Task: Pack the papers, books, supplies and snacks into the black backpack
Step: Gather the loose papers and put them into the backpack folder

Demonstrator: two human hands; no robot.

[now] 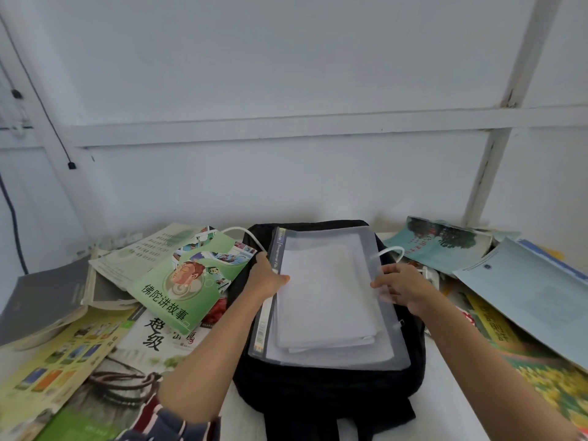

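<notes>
The black backpack [331,389] lies flat on the table in the middle. On top of it rests a translucent plastic folder [331,354] with white papers [327,297] inside. My left hand [265,276] grips the folder's left edge, thumb on top. My right hand [402,289] pinches its right edge. A white cord [245,232] loops out from behind the folder's left side, and another loop of white cord [393,249] shows at the right.
Books lie in a heap on the left, a green illustrated book [191,278] on top, a grey book [41,300] at far left. More books and a pale blue booklet [525,288] lie on the right. A white wall stands close behind.
</notes>
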